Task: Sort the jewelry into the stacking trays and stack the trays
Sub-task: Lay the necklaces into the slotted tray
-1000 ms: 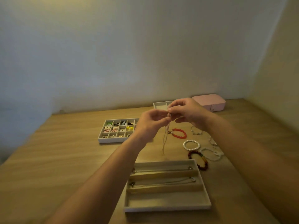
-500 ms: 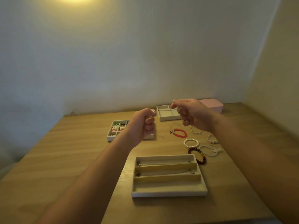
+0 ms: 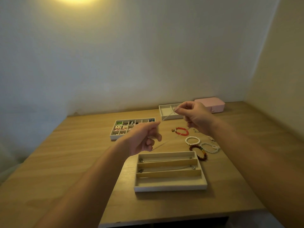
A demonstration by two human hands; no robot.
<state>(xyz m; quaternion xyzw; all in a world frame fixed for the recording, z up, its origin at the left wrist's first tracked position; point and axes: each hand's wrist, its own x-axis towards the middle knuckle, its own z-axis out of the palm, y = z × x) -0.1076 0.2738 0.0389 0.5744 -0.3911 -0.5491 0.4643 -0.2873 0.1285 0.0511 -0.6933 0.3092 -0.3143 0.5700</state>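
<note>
A thin chain necklace point(image 3: 166, 118) is stretched in the air between my hands. My left hand point(image 3: 144, 137) pinches its lower end and my right hand point(image 3: 193, 116) pinches its upper end. Below them a three-slot tray point(image 3: 170, 185) lies near the front edge, with a necklace in each of its two far slots. A many-celled tray point(image 3: 114, 135) with small colourful pieces sits to the left, partly behind my left hand. A small white tray point(image 3: 164, 111) stands at the back. Red point(image 3: 181, 131), pearl point(image 3: 192, 140), dark point(image 3: 199, 153) and pale point(image 3: 212, 147) bracelets lie loose at the right.
A pink box point(image 3: 211, 104) stands against the back wall at the right. The wooden table point(image 3: 65, 162) ends close in front of the three-slot tray. Walls close in behind and on the right.
My hands were together a second ago with the necklace hanging down. They have since moved apart, pulling the chain into a slanted line, and the view has tilted up.
</note>
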